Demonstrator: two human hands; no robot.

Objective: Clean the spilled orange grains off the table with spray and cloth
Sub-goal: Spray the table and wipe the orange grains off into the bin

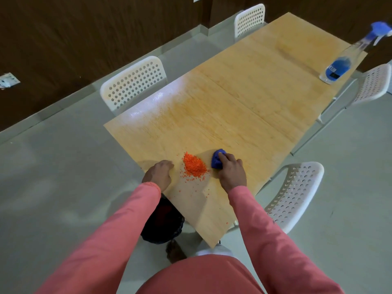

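Note:
A small heap of orange grains [194, 166] lies near the front left edge of the wooden table [244, 98], with loose grains scattered toward me. My right hand [231, 171] grips a bunched blue cloth [216, 159] just right of the heap, pressed on the tabletop. My left hand [160, 172] rests at the table's left edge, left of the heap, fingers loosely curled and holding nothing. A clear spray bottle [341, 62] with blue liquid and a blue trigger head stands at the far right edge.
Several white perforated chairs surround the table: one on the left [132, 81], one at the back [250, 19], two on the right [294, 194] [373, 85]. A dark bin [163, 221] sits on the floor below the table's left edge.

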